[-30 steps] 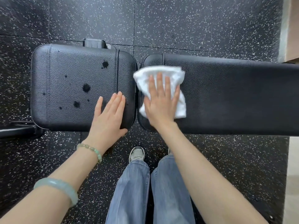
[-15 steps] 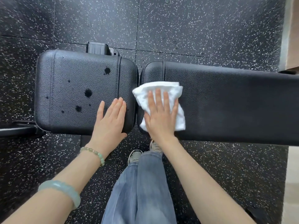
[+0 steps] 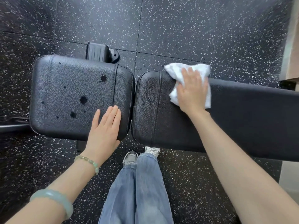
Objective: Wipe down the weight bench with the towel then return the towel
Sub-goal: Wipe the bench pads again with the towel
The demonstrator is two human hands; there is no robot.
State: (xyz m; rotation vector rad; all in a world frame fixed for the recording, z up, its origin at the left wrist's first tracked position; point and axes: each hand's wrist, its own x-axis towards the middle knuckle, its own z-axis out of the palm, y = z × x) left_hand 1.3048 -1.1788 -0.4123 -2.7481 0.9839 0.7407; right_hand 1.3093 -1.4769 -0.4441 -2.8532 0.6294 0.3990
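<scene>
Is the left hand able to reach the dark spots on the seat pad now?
Probably yes: the left hand lies flat on that seat pad, with nothing between it and the dark spots.

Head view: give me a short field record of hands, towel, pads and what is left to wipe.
left hand: flat on the seat pad, near its right edge
right hand: pressing the towel flat
towel position: at the far edge of the long pad, partly overhanging it
dark spots: several on the seat pad, not yet wiped
towel returned: no
</scene>
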